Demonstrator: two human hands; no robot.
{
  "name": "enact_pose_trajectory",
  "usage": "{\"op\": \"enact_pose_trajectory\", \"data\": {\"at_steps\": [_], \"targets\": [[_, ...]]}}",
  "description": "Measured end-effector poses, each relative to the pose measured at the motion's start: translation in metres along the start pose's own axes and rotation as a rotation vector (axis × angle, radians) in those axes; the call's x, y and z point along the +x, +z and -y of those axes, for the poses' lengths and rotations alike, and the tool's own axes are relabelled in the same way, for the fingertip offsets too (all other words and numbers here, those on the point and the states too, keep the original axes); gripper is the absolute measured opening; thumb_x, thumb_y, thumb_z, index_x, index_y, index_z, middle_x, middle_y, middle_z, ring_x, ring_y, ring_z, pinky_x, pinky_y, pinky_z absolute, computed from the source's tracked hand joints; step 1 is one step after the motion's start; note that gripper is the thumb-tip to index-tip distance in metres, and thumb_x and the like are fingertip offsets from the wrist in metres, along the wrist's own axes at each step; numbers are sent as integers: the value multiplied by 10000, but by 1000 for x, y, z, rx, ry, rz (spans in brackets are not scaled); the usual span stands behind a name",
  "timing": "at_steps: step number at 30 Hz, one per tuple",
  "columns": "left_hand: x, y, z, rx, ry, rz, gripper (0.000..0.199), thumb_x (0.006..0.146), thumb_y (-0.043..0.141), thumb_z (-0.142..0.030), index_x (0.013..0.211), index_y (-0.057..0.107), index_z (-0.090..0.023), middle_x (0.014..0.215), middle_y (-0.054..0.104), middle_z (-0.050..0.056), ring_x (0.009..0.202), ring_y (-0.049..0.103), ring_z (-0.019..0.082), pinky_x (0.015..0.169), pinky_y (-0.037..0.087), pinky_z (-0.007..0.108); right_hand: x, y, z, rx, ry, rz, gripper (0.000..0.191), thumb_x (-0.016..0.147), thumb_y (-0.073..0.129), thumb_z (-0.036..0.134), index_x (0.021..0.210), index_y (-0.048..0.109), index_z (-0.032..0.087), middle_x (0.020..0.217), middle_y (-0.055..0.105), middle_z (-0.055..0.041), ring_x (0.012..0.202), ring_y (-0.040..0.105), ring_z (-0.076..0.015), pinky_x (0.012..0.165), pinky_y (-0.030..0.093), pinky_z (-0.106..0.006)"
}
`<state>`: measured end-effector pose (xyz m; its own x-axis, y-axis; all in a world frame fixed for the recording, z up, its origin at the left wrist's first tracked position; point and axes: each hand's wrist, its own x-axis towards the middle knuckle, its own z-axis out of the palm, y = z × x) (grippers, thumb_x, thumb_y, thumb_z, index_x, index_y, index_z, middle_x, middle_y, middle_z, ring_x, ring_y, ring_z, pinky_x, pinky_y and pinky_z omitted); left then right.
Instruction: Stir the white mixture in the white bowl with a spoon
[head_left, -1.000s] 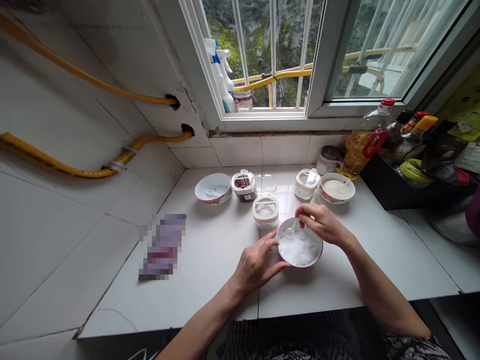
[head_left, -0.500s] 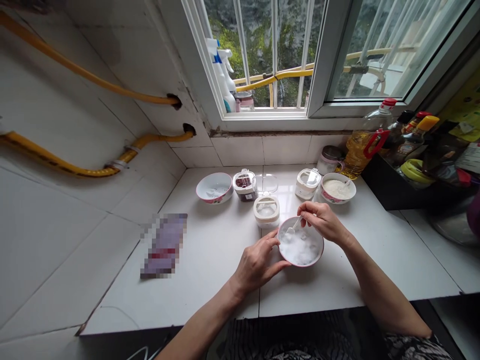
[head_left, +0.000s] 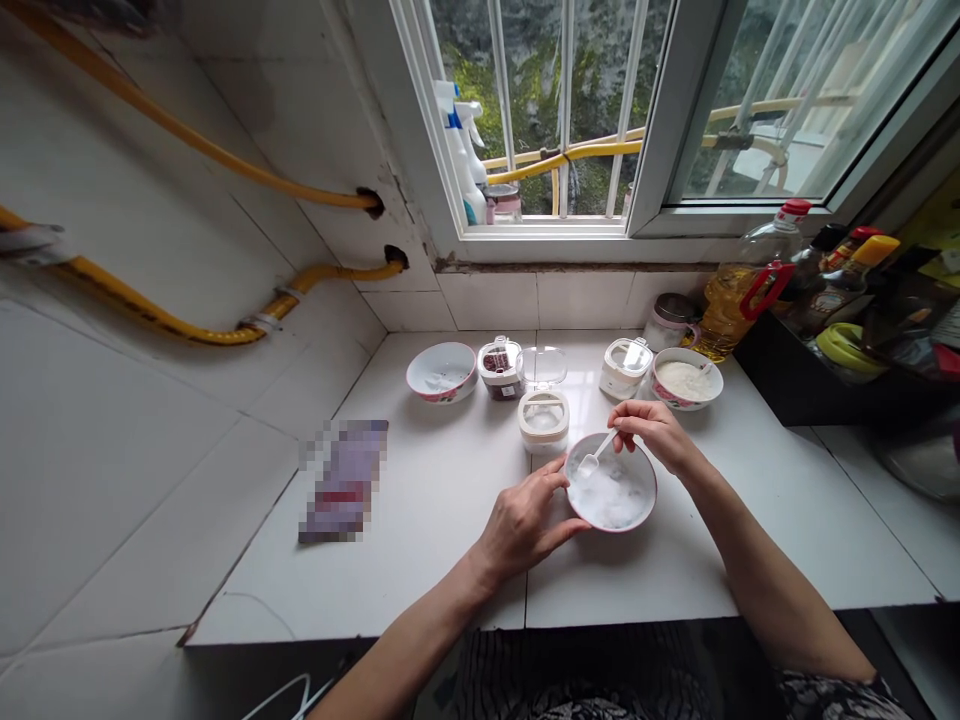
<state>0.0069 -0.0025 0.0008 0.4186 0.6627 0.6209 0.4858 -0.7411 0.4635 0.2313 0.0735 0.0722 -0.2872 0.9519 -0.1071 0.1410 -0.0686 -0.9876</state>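
Observation:
My left hand point(head_left: 529, 520) grips the left rim of a bowl point(head_left: 651, 500) with a pink edge, thumb low and fingers at the side. White granular stuff point(head_left: 613, 500) covers the bowl's bottom. Pinched in my right hand point(head_left: 651, 432) is a small white spoon point(head_left: 590, 464), its tip over the left part of the bowl. Just behind the bowl stands a lidded clear container point(head_left: 544, 422). Farther back are an open-lidded container with dark red contents point(head_left: 500, 367), another clear container point(head_left: 625, 368), a bowl of pale grains point(head_left: 686, 380) and a flowered bowl point(head_left: 442, 373).
A blurred purple packet point(head_left: 349, 482) lies on the left of the white counter point(head_left: 420, 560). At the back right are a lidded jar point(head_left: 670, 322), an oil bottle point(head_left: 727, 300) and a black box point(head_left: 787, 375) with bottles. Yellow pipes point(head_left: 172, 318) run along the left wall.
The whole view has shifted, so the counter items appear slightly farther right. The spoon has lifted a little and shows more of its handle. Both hands keep their holds.

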Motion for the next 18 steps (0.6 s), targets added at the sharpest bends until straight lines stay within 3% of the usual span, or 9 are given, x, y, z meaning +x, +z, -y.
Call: {"op": "enact_pose_trajectory", "data": {"at_steps": [8, 18], "targets": [[2, -1, -1, 5, 15, -6, 355, 909, 632, -459, 1079, 503, -175, 1254, 655, 226, 1139, 679, 286, 814, 628, 359, 2, -3, 1, 80, 14, -30, 193, 674, 686, 348, 700, 664, 157, 506, 631, -21, 490, 496, -121, 501, 344, -256], [0, 0, 1, 13, 11, -3, 348, 908, 636, -449, 1086, 517, -175, 1229, 671, 213, 1157, 669, 289, 860, 617, 376, 3, -4, -2, 17, -36, -10, 244, 713, 664, 396, 762, 661, 156, 536, 620, -4, 496, 484, -112, 514, 355, -258]]}}
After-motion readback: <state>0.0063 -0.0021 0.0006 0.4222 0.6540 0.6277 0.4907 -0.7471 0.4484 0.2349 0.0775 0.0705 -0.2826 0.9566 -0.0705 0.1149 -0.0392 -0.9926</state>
